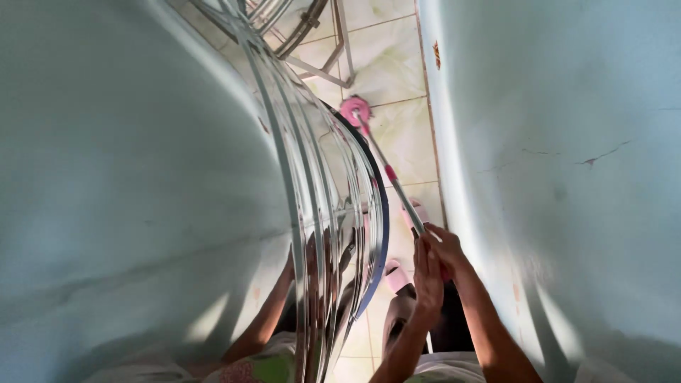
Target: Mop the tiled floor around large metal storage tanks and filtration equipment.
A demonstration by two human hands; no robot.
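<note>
Mopping in hand, mid-stroke: both hands clamped on mop handle (397, 186), left hand (428, 273) below right hand (445, 248). Pink mop head (355, 108) on tiled floor (397, 71) well ahead, in narrow gap beside pale wall (553, 142) (chrome rail (312, 213) crowds left). Next stroke likely needs straight pull, clear of rail.

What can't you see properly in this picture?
Head view:
- The pink mop head is too small for any detail.
- The person's feet: one pink slipper shows, the rest sits behind the shiny curved metal rail.
- The two hands overlap on the thin metal mop pole, so the grip is unclear.
</note>
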